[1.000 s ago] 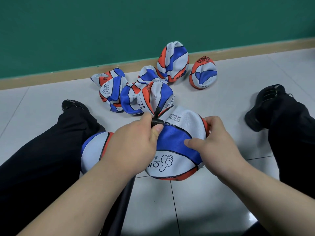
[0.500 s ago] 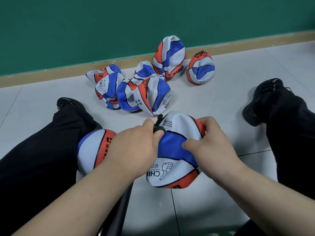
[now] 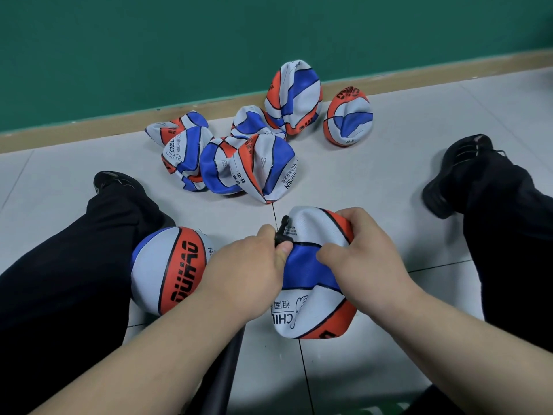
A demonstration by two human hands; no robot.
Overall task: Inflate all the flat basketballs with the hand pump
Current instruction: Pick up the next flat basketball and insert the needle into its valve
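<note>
Between the person's legs on the tiled floor [image 3: 374, 181], a flat basketball [image 3: 308, 265] is lying crumpled. The left hand [image 3: 248, 277] is pinching the pump's black nozzle [image 3: 282, 236] against it while the right hand [image 3: 359, 259] is gripping its skin. The person is likely seating the nozzle, so the next move is calling for straight pressure, then strokes on the pump barrel [image 3: 221, 378]. One inflated basketball [image 3: 170, 271] is resting by the left leg [image 3: 59, 280], and more flat basketballs [image 3: 239, 163] are waiting near the wall [image 3: 179, 55].

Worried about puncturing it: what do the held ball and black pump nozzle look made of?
Held ball: probably soft matte rubber or synthetic skin; it folds under the right hand. Pump nozzle in the left hand: seemingly rigid black plastic, faint sheen.
</note>
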